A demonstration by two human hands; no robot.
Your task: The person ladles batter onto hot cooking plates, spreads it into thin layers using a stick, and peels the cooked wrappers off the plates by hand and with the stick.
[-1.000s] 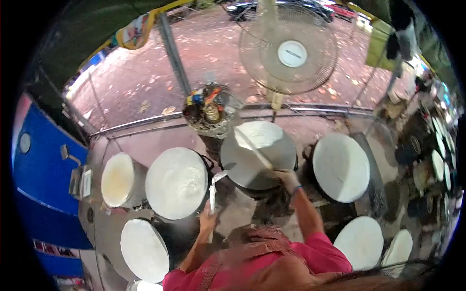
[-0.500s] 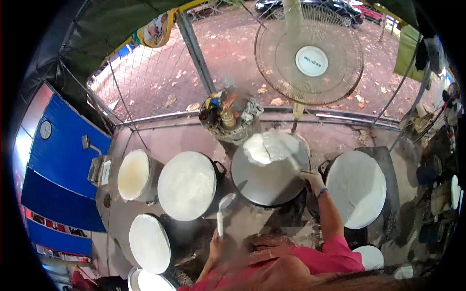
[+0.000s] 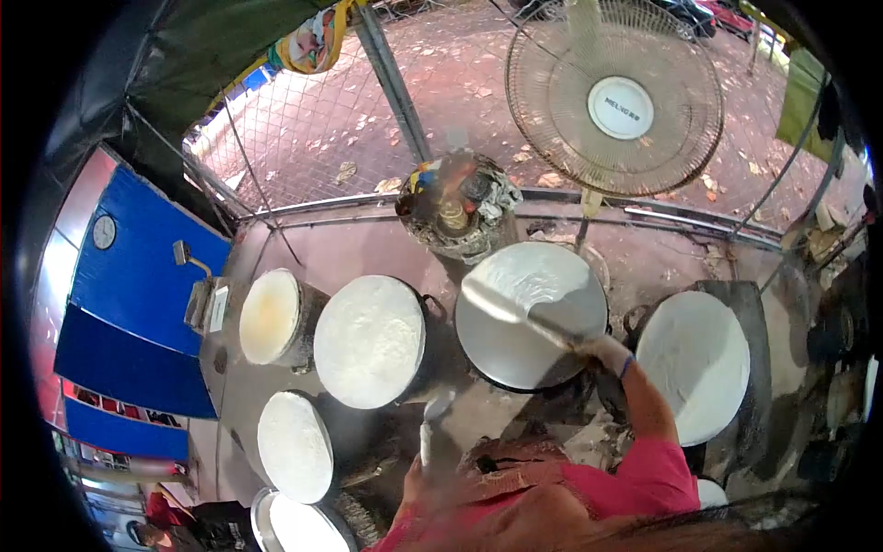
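My right hand (image 3: 593, 351) is closed round the handle of a long flat spreader (image 3: 506, 305), whose blade lies across the round griddle (image 3: 515, 363). White batter (image 3: 538, 267) covers the griddle's far part, and grey surface shows nearer me. My left hand (image 3: 416, 483), low and left of the griddle, grips a ladle (image 3: 426, 442) with its white-smeared bowl upward. Left of the griddle sits a round pan covered in white (image 3: 370, 342); another white-covered pan (image 3: 694, 368) stands to the right.
A fan (image 3: 621, 109) stands behind the griddle, beside a cluttered drum (image 3: 455, 207). More round white surfaces (image 3: 294, 446) lie at the left, near a tan-centred one (image 3: 269, 316). Blue panels (image 3: 138, 267) line the left side. Another person (image 3: 161, 529) is at the lower left.
The spreader has swept over the batter, which now covers a wider area of the griddle's far part. My left hand has stayed low with the ladle. The view has shifted, moving the scene rightward.
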